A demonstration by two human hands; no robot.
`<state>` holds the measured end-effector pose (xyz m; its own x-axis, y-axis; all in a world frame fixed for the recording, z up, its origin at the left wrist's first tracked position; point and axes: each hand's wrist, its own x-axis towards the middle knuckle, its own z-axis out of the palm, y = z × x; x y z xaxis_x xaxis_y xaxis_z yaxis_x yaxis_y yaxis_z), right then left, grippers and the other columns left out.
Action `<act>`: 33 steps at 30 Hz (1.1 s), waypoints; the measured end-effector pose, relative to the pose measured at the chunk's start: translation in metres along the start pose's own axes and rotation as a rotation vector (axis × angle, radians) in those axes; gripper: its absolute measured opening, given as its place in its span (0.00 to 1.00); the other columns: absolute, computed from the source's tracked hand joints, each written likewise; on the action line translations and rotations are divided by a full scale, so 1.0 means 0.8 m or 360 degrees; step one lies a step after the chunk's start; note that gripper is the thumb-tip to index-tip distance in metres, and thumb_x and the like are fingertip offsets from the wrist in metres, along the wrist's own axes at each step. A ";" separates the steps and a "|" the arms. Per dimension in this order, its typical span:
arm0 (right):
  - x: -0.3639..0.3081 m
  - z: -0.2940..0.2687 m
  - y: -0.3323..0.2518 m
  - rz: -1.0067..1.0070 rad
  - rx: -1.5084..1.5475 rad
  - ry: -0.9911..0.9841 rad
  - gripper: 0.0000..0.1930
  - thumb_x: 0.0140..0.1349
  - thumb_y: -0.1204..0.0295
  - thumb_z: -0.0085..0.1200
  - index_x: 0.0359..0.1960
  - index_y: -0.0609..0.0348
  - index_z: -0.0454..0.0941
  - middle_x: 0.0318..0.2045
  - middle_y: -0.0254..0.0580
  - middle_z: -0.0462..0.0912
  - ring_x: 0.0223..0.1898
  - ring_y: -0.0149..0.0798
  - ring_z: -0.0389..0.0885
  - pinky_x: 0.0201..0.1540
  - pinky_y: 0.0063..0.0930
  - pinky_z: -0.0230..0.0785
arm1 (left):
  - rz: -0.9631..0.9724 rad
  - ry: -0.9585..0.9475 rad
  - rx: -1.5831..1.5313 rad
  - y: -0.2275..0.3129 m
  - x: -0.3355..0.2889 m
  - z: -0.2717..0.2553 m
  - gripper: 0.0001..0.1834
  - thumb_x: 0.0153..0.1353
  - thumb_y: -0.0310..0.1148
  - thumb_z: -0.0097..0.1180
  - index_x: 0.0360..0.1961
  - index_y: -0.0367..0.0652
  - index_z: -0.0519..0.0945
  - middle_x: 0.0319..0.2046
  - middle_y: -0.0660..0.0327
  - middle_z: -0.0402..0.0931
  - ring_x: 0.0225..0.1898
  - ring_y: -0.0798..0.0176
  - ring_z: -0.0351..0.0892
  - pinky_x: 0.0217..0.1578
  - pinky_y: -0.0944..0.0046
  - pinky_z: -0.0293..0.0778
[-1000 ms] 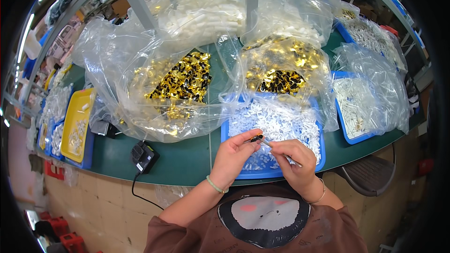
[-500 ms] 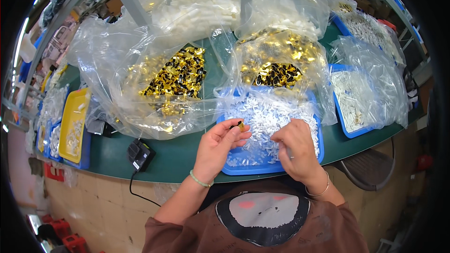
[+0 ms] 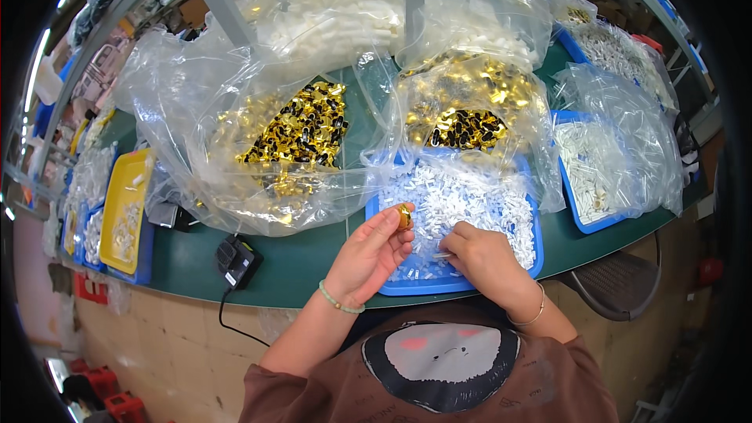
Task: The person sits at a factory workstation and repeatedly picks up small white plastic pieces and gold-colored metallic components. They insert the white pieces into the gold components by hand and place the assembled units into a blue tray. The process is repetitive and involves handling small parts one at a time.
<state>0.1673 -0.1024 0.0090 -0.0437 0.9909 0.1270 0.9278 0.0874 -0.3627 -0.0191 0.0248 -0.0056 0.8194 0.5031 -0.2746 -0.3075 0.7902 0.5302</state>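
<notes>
My left hand pinches a small shiny gold cap-like piece between thumb and fingertips, above the left part of a blue tray. Many small white plastic pieces fill that tray. Low over them is my right hand, its thumb and fingers drawn together; whatever is between those fingertips is too small to make out. Beyond the tray, an opened clear bag holds gold-and-black pieces. A second clear bag with similar gold-and-black pieces lies to the left.
On the green table sits a black adapter with a cable. A yellow tray stands left, another blue tray right. Grey posts rise behind, near bags of white pieces. A chair is at right.
The gold piece has turned in my left fingers, showing more gold and less black. My right hand has shifted left and down over the tray, closer to my left hand.
</notes>
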 end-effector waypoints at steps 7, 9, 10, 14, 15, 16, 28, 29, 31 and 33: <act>0.008 -0.002 0.000 -0.0007 0.0223 0.0180 0.09 0.49 0.76 0.64 0.33 0.57 0.79 0.30 0.40 0.79 0.29 0.43 0.83 0.32 0.33 0.76 | 0.0088 0.0066 0.0208 0.006 0.001 0.002 0.16 0.73 0.36 0.50 0.55 0.38 0.75 0.41 0.64 0.79 0.41 0.71 0.80 0.45 0.70 0.79; 0.011 -0.008 -0.002 0.0047 0.0430 0.0302 0.11 0.48 0.79 0.65 0.34 0.57 0.81 0.30 0.39 0.80 0.30 0.40 0.84 0.33 0.29 0.76 | 0.0027 0.0059 0.0216 0.000 0.000 0.004 0.15 0.73 0.36 0.50 0.54 0.38 0.75 0.43 0.64 0.80 0.42 0.70 0.81 0.46 0.69 0.79; 0.012 -0.010 -0.002 0.0071 0.0525 0.0352 0.12 0.48 0.80 0.66 0.35 0.58 0.81 0.30 0.39 0.81 0.31 0.39 0.84 0.33 0.28 0.77 | 0.0013 0.0031 0.0230 -0.005 0.001 0.003 0.15 0.73 0.36 0.50 0.55 0.39 0.75 0.43 0.63 0.80 0.44 0.69 0.81 0.47 0.69 0.79; 0.011 -0.011 -0.001 0.0097 0.0683 0.0391 0.10 0.52 0.81 0.65 0.36 0.60 0.82 0.31 0.40 0.81 0.29 0.35 0.83 0.32 0.24 0.76 | -0.0044 -0.0054 0.0264 -0.015 0.003 0.009 0.16 0.73 0.36 0.50 0.57 0.39 0.74 0.46 0.62 0.80 0.48 0.67 0.81 0.51 0.67 0.77; 0.011 -0.010 0.000 0.0117 0.0721 0.0412 0.09 0.53 0.81 0.64 0.36 0.60 0.82 0.32 0.40 0.81 0.28 0.34 0.83 0.31 0.23 0.75 | -0.0058 -0.0067 0.0267 -0.016 0.003 0.012 0.17 0.73 0.36 0.50 0.58 0.39 0.74 0.46 0.62 0.80 0.49 0.67 0.80 0.52 0.67 0.77; 0.010 -0.009 -0.001 0.0135 0.0759 0.0436 0.08 0.54 0.81 0.64 0.36 0.61 0.82 0.32 0.40 0.81 0.28 0.34 0.82 0.31 0.22 0.74 | -0.0075 -0.0059 0.0250 -0.017 0.003 0.011 0.17 0.73 0.36 0.49 0.58 0.39 0.74 0.46 0.62 0.80 0.49 0.67 0.80 0.52 0.66 0.76; 0.012 -0.001 -0.008 0.0118 0.0803 0.0687 0.08 0.55 0.82 0.63 0.36 0.62 0.81 0.31 0.43 0.82 0.30 0.41 0.83 0.29 0.26 0.74 | -0.0075 -0.0010 0.0019 -0.029 0.010 0.008 0.18 0.73 0.34 0.49 0.60 0.39 0.73 0.50 0.61 0.78 0.54 0.66 0.78 0.59 0.64 0.74; 0.012 0.000 -0.008 0.0105 0.0803 0.0716 0.08 0.55 0.82 0.63 0.36 0.62 0.81 0.31 0.43 0.82 0.30 0.41 0.83 0.29 0.26 0.74 | -0.0104 -0.0013 0.0013 -0.028 0.009 0.009 0.18 0.73 0.34 0.49 0.61 0.40 0.72 0.51 0.62 0.78 0.54 0.67 0.77 0.59 0.64 0.73; 0.014 -0.001 -0.015 0.0066 0.0800 0.0859 0.08 0.54 0.83 0.64 0.36 0.61 0.82 0.31 0.43 0.82 0.31 0.41 0.83 0.29 0.26 0.74 | -0.0137 -0.0042 -0.0037 -0.029 0.008 0.011 0.19 0.73 0.34 0.50 0.62 0.42 0.71 0.51 0.63 0.77 0.55 0.68 0.76 0.58 0.65 0.73; 0.015 0.001 -0.018 0.0032 0.0783 0.0941 0.09 0.54 0.83 0.64 0.36 0.61 0.82 0.32 0.43 0.82 0.31 0.40 0.83 0.29 0.25 0.74 | -0.0147 -0.0096 -0.0126 -0.034 0.007 0.013 0.19 0.73 0.33 0.50 0.63 0.44 0.71 0.51 0.64 0.77 0.54 0.69 0.76 0.56 0.67 0.74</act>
<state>0.1529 -0.0918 0.0149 0.3052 0.7858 0.5379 0.6485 0.2421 -0.7217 -0.0012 0.0023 -0.0134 0.8730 0.4069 -0.2691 -0.2646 0.8584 0.4395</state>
